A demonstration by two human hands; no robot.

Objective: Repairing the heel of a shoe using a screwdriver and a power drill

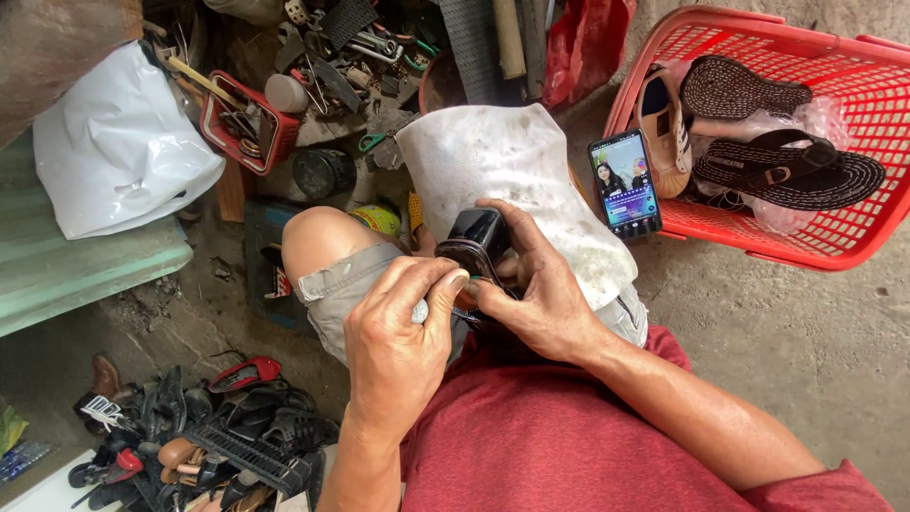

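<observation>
Two hands meet over your lap on one small job. Your right hand (536,294) grips a black shoe heel (477,242), fingers curled around its far side and thumb on the near side, hand closed on it. The heel sits on the dirty white cloth (512,180) draped over your right knee, just above your red shirt (569,436). Its long axis runs roughly away from you, slightly tilted to the upper right; the blocky squared end points away from you, and the wider rounded part faces your hands. It looks glossy black, with a brownish worn rim around the lower edge. Rest of the shoe is hidden under the fingers.

Your left hand (398,341) is closed tight, thumb and forefinger pinched on a small grey tool (420,311) whose tip touches the heel's near edge. Can't tell what tool it is, mostly hidden.

A smartphone (626,183) with a lit screen lies at the cloth's right edge, leaning against a red plastic basket (853,251) that holds black sandals (787,171) and a beige shoe (664,128). A heap of hand tools (351,57) lies beyond your bare left knee (322,242), a white plastic bag (114,142) far left, a pile of dark shoe parts (218,436) lower left.
</observation>
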